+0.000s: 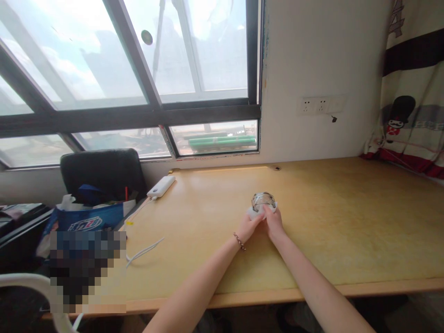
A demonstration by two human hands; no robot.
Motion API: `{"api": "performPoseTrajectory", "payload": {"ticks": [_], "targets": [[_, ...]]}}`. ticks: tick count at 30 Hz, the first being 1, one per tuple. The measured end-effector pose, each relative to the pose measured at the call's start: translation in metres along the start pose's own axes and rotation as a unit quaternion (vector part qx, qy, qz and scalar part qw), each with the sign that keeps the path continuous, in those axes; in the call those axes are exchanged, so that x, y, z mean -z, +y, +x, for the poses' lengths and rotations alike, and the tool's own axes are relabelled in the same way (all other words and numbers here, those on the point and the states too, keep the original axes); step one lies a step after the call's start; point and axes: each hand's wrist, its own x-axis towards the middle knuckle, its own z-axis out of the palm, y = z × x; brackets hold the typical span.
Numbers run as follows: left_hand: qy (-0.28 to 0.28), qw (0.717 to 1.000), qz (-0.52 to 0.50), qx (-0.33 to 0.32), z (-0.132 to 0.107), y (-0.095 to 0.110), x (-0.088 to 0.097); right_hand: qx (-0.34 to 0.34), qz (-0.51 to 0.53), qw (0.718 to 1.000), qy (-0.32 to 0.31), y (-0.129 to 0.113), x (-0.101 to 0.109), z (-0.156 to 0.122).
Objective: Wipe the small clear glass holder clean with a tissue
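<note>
Both hands come together over the middle of the wooden table, around a small rounded, shiny object (pixel 262 200) with dark lines across its clear or brownish surface. Its exact kind cannot be made out. White material (pixel 255 213), like a tissue or cloth, shows between it and the fingers. My left hand (pixel 252 225), with a braided bracelet at the wrist, grips from the left. From the right, my right hand (pixel 274 222) closes on the same object, its thumb close to the left one. The fingers beneath are hidden.
A white power bank (pixel 161 186) with a white cable (pixel 144 252) lies on the table's (pixel 347 222) left side. Left of it stand a black chair (pixel 104 171) and a blue bag (pixel 88 217). A window, wall sockets (pixel 314 105) and a curtain (pixel 416 101) border the far side.
</note>
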Motion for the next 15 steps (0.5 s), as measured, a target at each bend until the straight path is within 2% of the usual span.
{"api": "performPoseTrajectory", "payload": {"ticks": [4, 5, 7, 9, 12, 15], "targets": [[0.095, 0.995, -0.026, 0.008, 0.004, -0.009, 0.007, -0.085, 0.129, 0.984, -0.085, -0.005, -0.012, -0.012], [0.115, 0.993, -0.021, 0.007, 0.005, -0.012, 0.009, -0.099, 0.126, 0.981, -0.107, -0.004, -0.013, -0.013], [0.153, 0.988, -0.003, 0.010, 0.008, -0.017, 0.015, -0.108, 0.051, 0.985, -0.125, -0.001, -0.012, -0.012], [0.181, 0.983, 0.015, 0.024, 0.011, -0.021, 0.022, -0.065, -0.093, 0.987, -0.115, 0.002, -0.007, -0.008], [0.198, 0.977, 0.072, 0.034, 0.013, -0.020, 0.029, 0.078, -0.286, 0.952, -0.080, 0.000, 0.001, -0.003], [0.208, 0.963, 0.173, 0.003, 0.010, -0.011, 0.031, 0.169, -0.351, 0.917, -0.090, -0.010, 0.006, -0.001]]}}
